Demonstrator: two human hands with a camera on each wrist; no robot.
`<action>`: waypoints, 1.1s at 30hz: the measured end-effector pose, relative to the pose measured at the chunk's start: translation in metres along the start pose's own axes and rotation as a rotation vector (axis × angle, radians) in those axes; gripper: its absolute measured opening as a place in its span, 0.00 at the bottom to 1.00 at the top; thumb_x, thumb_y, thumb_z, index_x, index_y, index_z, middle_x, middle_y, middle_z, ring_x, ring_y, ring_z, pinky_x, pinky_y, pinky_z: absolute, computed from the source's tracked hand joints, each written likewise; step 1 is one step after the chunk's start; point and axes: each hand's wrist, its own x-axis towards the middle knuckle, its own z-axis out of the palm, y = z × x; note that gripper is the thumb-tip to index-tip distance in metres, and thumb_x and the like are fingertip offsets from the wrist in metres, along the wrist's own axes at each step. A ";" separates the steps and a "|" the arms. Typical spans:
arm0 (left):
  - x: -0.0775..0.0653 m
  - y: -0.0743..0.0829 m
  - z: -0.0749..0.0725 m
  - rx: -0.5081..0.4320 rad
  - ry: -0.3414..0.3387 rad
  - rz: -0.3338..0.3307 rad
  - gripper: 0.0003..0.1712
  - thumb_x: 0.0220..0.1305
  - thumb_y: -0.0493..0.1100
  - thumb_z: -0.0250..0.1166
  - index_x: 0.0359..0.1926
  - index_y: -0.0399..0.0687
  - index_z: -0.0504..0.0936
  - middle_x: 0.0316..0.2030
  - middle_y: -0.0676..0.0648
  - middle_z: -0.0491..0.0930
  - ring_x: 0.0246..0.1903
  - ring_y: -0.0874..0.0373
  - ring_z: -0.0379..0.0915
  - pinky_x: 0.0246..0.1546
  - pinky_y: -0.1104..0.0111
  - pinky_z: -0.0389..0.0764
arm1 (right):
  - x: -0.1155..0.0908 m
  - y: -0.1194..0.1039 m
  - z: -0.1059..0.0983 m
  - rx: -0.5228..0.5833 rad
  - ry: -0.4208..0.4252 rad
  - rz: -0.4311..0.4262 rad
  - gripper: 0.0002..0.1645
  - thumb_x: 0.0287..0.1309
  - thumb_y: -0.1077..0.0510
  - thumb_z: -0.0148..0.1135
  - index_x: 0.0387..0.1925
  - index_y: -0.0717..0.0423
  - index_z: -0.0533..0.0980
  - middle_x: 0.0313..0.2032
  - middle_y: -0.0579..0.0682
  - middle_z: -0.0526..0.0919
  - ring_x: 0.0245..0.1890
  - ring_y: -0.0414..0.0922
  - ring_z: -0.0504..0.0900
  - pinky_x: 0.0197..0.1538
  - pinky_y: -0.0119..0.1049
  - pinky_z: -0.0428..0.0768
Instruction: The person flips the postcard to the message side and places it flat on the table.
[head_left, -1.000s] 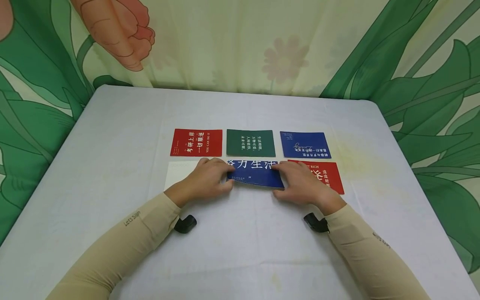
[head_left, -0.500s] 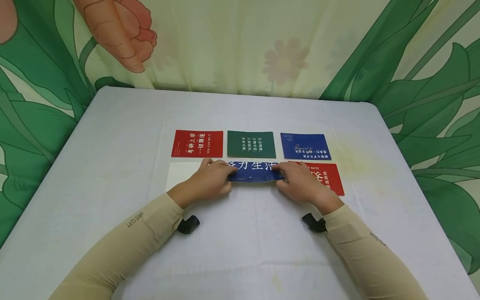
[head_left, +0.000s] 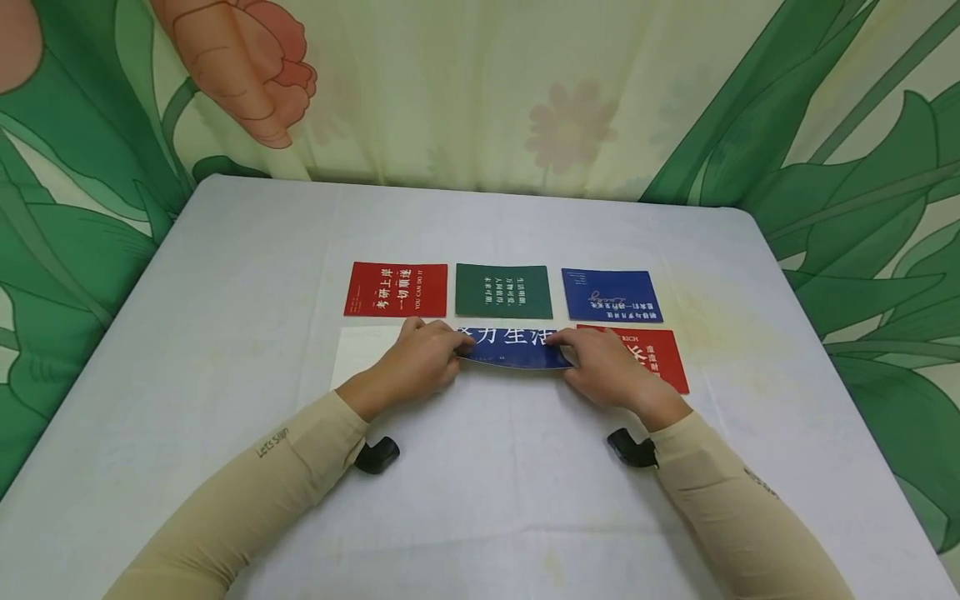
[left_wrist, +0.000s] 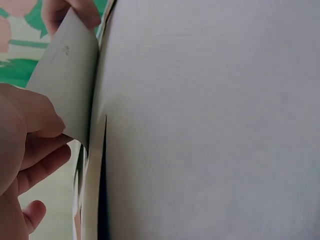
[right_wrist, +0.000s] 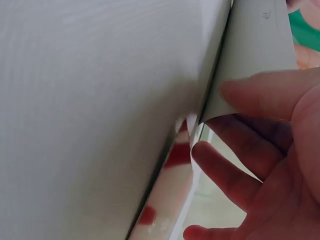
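Observation:
A blue postcard (head_left: 517, 354) with large white characters is held between both hands, its near edge lifted and bowed in the head view. My left hand (head_left: 420, 358) pinches its left end, and my right hand (head_left: 611, 367) pinches the right end. From the left wrist, the postcard's pale back (left_wrist: 72, 75) shows, curved, with the thumb against it. In the right wrist view the thumb (right_wrist: 265, 95) also presses on this back, while the other fingers are behind. Partly under the left hand's side lies a white card (head_left: 358, 350); a red card (head_left: 663, 358) lies partly behind the right hand.
Beyond the hands, a row holds a red card (head_left: 396, 290), a green card (head_left: 504, 292) and another blue card (head_left: 612, 296). All lie on a white-covered table (head_left: 480, 500). A printed floral curtain (head_left: 465, 92) hangs along its far side.
The held postcard's near edge has tilted up, so less of its printed face shows, and it bows more. Both thumbs have slipped out of sight beneath it in the head view.

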 end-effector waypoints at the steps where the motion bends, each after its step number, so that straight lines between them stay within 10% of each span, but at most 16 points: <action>1: -0.001 0.001 0.000 -0.003 0.007 0.006 0.18 0.63 0.37 0.66 0.55 0.43 0.85 0.47 0.47 0.85 0.51 0.51 0.76 0.54 0.53 0.64 | -0.001 0.001 0.000 0.011 -0.001 0.003 0.26 0.60 0.65 0.60 0.62 0.58 0.77 0.59 0.58 0.79 0.61 0.59 0.73 0.65 0.58 0.64; 10: -0.002 0.003 -0.006 -0.111 0.083 -0.007 0.21 0.62 0.34 0.66 0.57 0.41 0.82 0.46 0.47 0.84 0.47 0.53 0.74 0.51 0.56 0.65 | -0.008 0.005 -0.004 0.191 0.107 0.021 0.17 0.65 0.63 0.61 0.54 0.59 0.80 0.42 0.54 0.84 0.30 0.48 0.78 0.33 0.41 0.78; 20: -0.003 0.002 -0.011 -0.408 0.230 -0.091 0.38 0.62 0.33 0.69 0.70 0.40 0.60 0.40 0.43 0.84 0.36 0.53 0.82 0.44 0.63 0.83 | -0.011 0.000 -0.003 0.394 0.352 0.063 0.19 0.65 0.63 0.65 0.53 0.64 0.69 0.43 0.61 0.86 0.46 0.57 0.86 0.52 0.51 0.81; 27: -0.003 0.005 -0.012 -0.517 0.276 -0.150 0.30 0.65 0.34 0.68 0.64 0.40 0.66 0.54 0.41 0.80 0.45 0.50 0.83 0.47 0.61 0.82 | -0.013 -0.003 -0.004 0.437 0.448 0.059 0.17 0.63 0.66 0.66 0.52 0.65 0.73 0.52 0.62 0.80 0.47 0.58 0.85 0.51 0.49 0.81; 33: -0.002 0.005 -0.010 -0.427 0.276 -0.126 0.23 0.63 0.33 0.69 0.59 0.37 0.77 0.54 0.41 0.76 0.49 0.50 0.78 0.51 0.62 0.81 | -0.014 -0.002 -0.003 0.371 0.445 0.052 0.16 0.64 0.64 0.65 0.52 0.63 0.81 0.54 0.61 0.79 0.48 0.58 0.84 0.48 0.50 0.83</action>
